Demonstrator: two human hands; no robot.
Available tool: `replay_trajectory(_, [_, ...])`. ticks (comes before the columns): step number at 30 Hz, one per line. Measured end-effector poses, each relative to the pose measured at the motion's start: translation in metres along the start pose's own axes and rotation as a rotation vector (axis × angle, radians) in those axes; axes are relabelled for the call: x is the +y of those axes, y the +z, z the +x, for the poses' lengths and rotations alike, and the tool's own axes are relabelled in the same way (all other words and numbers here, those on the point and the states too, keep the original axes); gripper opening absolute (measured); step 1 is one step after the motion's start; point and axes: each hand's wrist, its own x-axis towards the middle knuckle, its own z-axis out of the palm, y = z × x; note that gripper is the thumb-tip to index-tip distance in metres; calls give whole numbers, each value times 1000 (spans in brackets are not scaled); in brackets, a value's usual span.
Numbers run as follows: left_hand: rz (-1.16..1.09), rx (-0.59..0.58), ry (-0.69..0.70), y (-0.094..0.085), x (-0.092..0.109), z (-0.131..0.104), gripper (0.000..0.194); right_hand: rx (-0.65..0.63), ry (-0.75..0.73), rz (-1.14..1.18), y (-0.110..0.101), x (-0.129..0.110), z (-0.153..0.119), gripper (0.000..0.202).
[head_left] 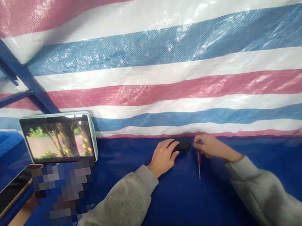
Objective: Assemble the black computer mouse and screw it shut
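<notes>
Head view. Both hands are at the far edge of the blue-covered desk (185, 208), centre of the frame, just below where the striped tarpaulin (176, 58) meets the surface.

Left hand (164, 157): fingers draped over the near side of a small dark rounded object (184, 144), pressing it flat; a steadying contact rather than a full wrap.

Right hand (214, 148): fingers clenched around the handle of a small screwdriver (198, 165). The red handle shows just under the hand and the thin shaft points down-frame toward the camera, so the tip is turned away from the dark object. The tool is gripped but not applied.

Step in hand, as I judge it: holding the object steady and getting the tool ready. The next move would call for turning the tip toward the object while the left hand keeps it from sliding. What fastener or seam it would meet is too small to tell.

Edges and room: the tarpaulin rises directly behind the object, so there is no room past it. Open blue desk lies below and right of the hands. At left of frame stand a propped tablet (59, 137) and a phone (6, 195), well apart from the hands; a blue frame strut (3, 57) crosses upper left.
</notes>
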Motion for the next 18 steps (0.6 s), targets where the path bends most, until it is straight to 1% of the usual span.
replay_trajectory(5, [-10,5,10,1,0,0,34,-57,-2,-22,13,-1,2,11])
replay_trajectory(10, [-15,4,20,2,-2,-1,38,-69,-34,-77,14,-3,2,16])
replay_trajectory(13, [-17,-1,27,1,-2,-1,40,-47,-63,-126,12,-7,-1,17])
replay_trajectory(18, [-33,-31,12,1,-3,-1,50,55,-91,-217,9,-9,-2,16])
